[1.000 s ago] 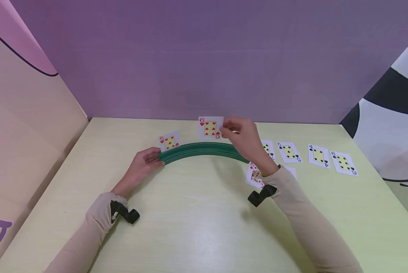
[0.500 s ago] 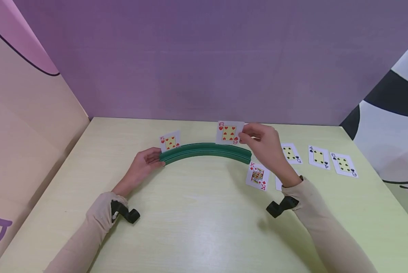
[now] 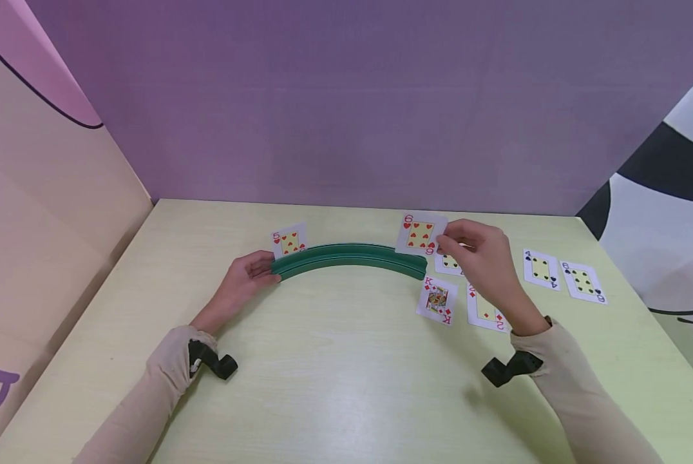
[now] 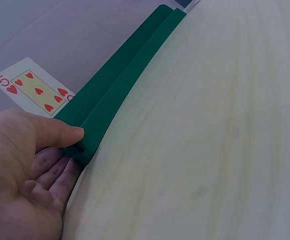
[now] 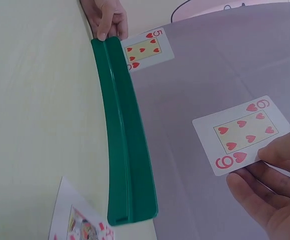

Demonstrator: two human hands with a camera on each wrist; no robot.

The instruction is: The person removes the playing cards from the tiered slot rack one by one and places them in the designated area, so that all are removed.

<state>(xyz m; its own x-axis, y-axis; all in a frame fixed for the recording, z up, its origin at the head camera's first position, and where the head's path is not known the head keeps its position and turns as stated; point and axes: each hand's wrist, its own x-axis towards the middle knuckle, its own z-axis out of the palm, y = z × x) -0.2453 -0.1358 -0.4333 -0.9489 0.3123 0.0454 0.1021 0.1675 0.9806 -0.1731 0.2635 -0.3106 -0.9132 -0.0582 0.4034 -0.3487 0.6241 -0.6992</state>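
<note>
A curved green card holder (image 3: pixel 349 254) stands on the table, and the five of hearts (image 3: pixel 289 241) is upright in it near the left end. My left hand (image 3: pixel 243 281) grips that end, its thumb (image 4: pixel 59 134) on top in the left wrist view. With thumb and fingers, my right hand (image 3: pixel 485 261) pinches the six of hearts (image 3: pixel 420 234) by its lower right edge. That card is held up, face toward me, above the holder's right end. In the right wrist view the six of hearts (image 5: pixel 242 132) is apart from the holder.
Right of the holder lie the king of diamonds (image 3: pixel 437 300) and two of diamonds (image 3: pixel 485 312), the latter partly behind my right hand. A spade card (image 3: pixel 447 263) is mostly covered. Farther right lie the four of spades (image 3: pixel 540 268) and six of spades (image 3: pixel 583 281). A purple wall (image 3: pixel 346 129) rises behind.
My right hand has moved right and slightly down with the six of hearts, from above the holder's middle to its right end. My left hand has kept its place.
</note>
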